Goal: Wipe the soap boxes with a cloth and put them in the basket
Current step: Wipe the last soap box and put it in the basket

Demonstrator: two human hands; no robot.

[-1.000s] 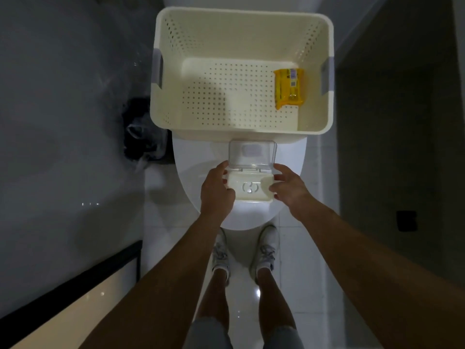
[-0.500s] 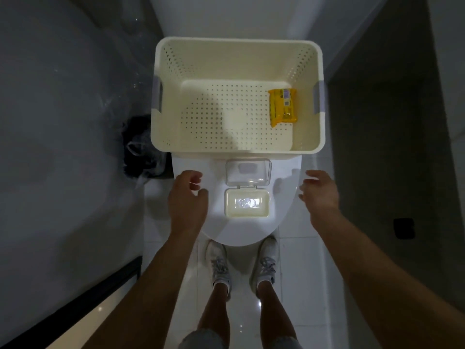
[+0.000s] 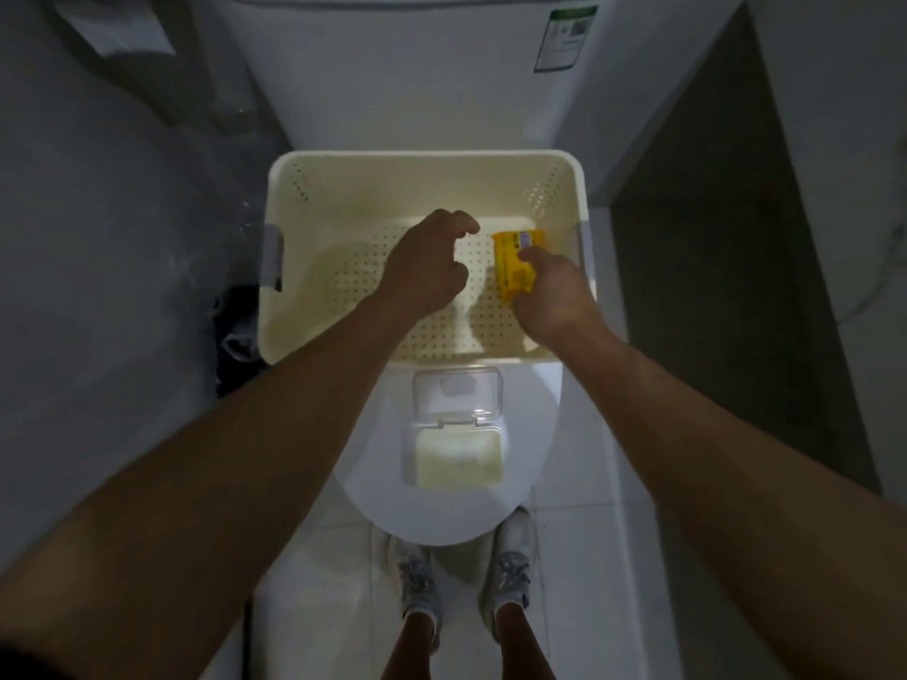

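Here both hands are inside the cream perforated basket (image 3: 294,267), which sits on the closed toilet lid (image 3: 373,463). Right hand (image 3: 552,296) is at the basket's right side, on a yellow packet (image 3: 510,260) that lies on the basket floor close to the right wall; fingers touch the packet's near edge, but whether they pinch it or just rest on it, cannot tell, the palm hides the fingertips. Left hand (image 3: 424,267) hovers over the middle of the basket floor, just left of the packet, fingers loosely curled, nothing in it, not touching the packet.

Soap box (image 3: 459,456) is outside the basket, on the toilet lid just in front of the basket's near wall. Its clear hinged lid (image 3: 456,397) is flipped open toward the basket; the pale base faces up. No hand is on it.

Behind the basket stands the white toilet tank (image 3: 407,90) with a green-edged label (image 3: 564,39) at its upper right. Left of the basket, on the floor, is a dark bag-like object (image 3: 235,331). Below the toilet lid, two light sneakers (image 3: 417,581) on white tile.
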